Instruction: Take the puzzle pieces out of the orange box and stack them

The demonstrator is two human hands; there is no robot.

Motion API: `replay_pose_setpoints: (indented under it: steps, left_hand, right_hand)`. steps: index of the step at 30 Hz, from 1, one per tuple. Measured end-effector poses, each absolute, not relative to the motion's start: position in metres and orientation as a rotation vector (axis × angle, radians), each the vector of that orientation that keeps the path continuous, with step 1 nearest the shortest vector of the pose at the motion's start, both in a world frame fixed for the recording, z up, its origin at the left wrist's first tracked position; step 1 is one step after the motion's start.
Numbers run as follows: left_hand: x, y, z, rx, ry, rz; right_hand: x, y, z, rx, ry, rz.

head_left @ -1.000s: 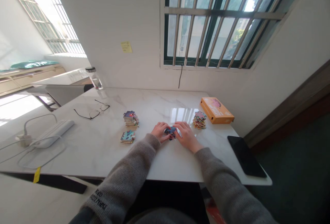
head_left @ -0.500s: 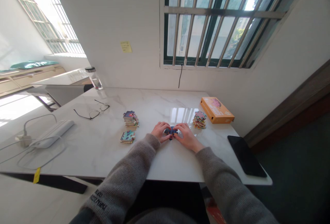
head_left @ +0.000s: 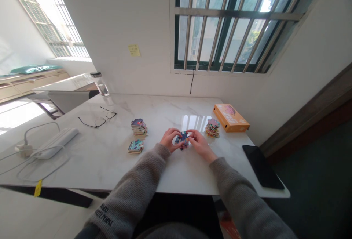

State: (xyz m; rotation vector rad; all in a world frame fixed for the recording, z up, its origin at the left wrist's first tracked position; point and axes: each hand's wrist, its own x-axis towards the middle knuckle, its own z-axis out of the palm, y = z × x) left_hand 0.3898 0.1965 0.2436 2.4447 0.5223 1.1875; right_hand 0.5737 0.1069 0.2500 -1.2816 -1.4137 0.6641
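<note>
Between my two hands, low over the table, is a dark blue jigsaw puzzle piece (head_left: 184, 136), with more colourful puzzle pieces (head_left: 184, 145) just under it. My left hand (head_left: 171, 140) grips its left side between thumb and fingers. On the other side, my right hand (head_left: 198, 141) pinches its right edge. Left of my hands stand a tall stack of puzzle pieces (head_left: 139, 129) and a lower stack (head_left: 135, 146) nearer to me. A third stack of puzzle pieces (head_left: 212, 128) rises beyond my right hand.
An orange box (head_left: 231, 118) lies at the back right, and a black phone or tablet (head_left: 263, 166) at the right edge. Glasses (head_left: 100, 121), a bottle (head_left: 101, 84) and a white power strip (head_left: 56, 143) with cables occupy the left of the white table (head_left: 110, 165).
The dark blue piece has turned and shows more of its face. My right fingers have shifted slightly outward and up, so the pieces beneath are more visible. The stacks stay put.
</note>
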Motion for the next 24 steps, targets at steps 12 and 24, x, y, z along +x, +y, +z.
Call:
replay_pose_setpoints:
  steps: [12,24]
  left_hand:
    - [0.392,0.191,0.243,2.479,0.403,1.056]
    - [0.387,0.193,0.251,2.290,0.478,1.051]
  right_hand:
    - [0.580,0.104,0.254,-1.346,-1.498,0.574]
    - [0.590,0.091,0.269,-1.257,-1.759,0.313]
